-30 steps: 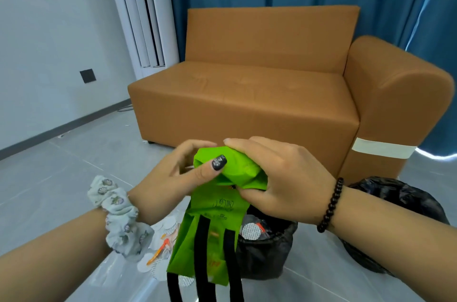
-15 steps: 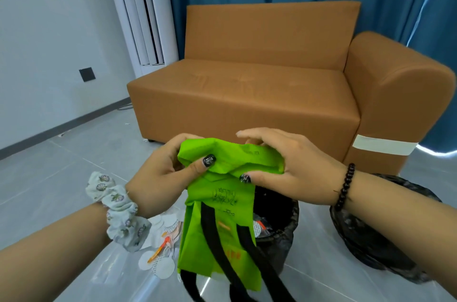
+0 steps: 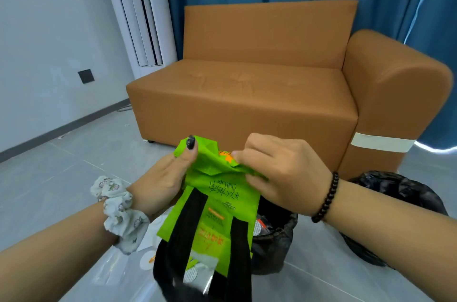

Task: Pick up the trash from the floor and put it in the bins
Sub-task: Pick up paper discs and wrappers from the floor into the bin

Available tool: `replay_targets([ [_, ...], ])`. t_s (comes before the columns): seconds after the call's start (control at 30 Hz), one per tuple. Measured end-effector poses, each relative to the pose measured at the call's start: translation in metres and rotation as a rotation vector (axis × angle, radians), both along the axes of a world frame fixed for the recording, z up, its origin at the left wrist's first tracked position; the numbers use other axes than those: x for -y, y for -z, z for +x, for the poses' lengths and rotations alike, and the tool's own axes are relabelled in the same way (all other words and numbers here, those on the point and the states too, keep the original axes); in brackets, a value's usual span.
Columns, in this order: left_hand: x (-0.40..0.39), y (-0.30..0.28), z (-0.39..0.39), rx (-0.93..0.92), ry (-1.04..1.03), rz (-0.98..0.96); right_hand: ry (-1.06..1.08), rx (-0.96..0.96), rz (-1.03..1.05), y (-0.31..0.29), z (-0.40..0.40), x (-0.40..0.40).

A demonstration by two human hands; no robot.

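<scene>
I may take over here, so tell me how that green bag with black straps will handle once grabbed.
The green fabric bag with black straps is probably floppy: it creases where the left hand and right hand pinch it. Likely light, since fingertips alone hold it up. Its dangling straps might snag the black-lined bin.

Matt green fabric bag point(image 3: 217, 205) — glossy black plastic bin liner point(image 3: 274, 240).

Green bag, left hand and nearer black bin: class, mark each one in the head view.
green bag point(image 3: 222, 193): head view, printed front panel.
left hand point(image 3: 160, 178): head view, back of the hand.
nearer black bin point(image 3: 274, 240): head view, liner at its rim.
</scene>
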State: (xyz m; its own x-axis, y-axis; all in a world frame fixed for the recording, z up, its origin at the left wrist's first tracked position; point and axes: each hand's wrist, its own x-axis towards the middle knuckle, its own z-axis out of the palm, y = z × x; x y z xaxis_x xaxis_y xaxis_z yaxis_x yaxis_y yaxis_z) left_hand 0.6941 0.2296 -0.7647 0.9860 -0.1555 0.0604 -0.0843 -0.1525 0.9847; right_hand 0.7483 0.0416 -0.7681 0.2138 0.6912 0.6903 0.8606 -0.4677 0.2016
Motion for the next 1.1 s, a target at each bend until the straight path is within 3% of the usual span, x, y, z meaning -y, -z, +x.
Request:
replay_targets([
  [0.17,-0.009,0.011,0.014,-0.121,-0.077,-0.21,0.039,0.185,-0.038,0.002,-0.004,-0.009],
  [0.3,-0.037,0.026,0.025,-0.051,-0.089,-0.188,0.046,0.097,-0.027,0.006,0.002,-0.007],
  [0.4,-0.038,0.027,0.023,0.021,-0.127,-0.181,0.078,-0.214,-0.017,0.011,0.007,-0.004],
  [0.57,-0.036,0.022,0.023,0.114,-0.114,-0.246,0.076,-0.988,0.118,0.011,0.012,0.002],
  [0.7,-0.036,0.025,0.023,0.145,-0.116,-0.193,-0.07,-1.251,0.28,0.015,0.013,0.004],
  [0.87,-0.035,0.026,0.024,0.102,-0.086,-0.197,-0.086,-1.132,0.434,0.012,0.011,0.001],
  [1.1,-0.028,0.029,0.018,-0.028,-0.024,-0.258,-0.054,-0.655,0.48,0.013,0.009,-0.002],
])
